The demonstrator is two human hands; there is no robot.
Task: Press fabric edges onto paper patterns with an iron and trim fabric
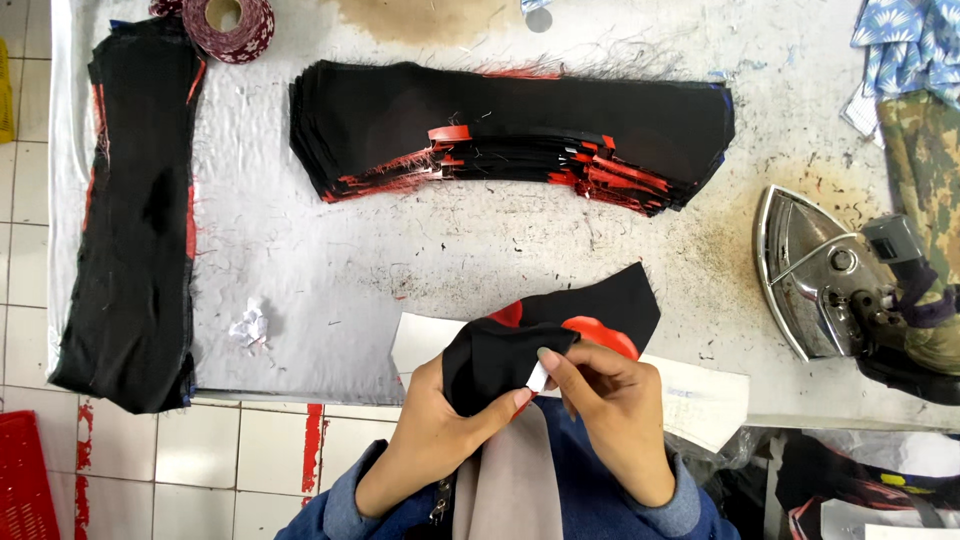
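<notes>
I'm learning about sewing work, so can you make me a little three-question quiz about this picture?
1. True or false: both hands hold the black and red cloth piece.
2. Which side of the table has the iron: A left, B right, C middle?
3. What colour is the crumpled paper scrap by the long dark cloth stack?

Key: 1 true. 2 B. 3 white.

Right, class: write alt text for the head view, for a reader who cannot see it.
Two hands, left and right, pinch a black fabric piece with red patches over white paper at a worn grey table's edge. Behind lie stacked black pieces; a tipped iron lies at the right.
</notes>
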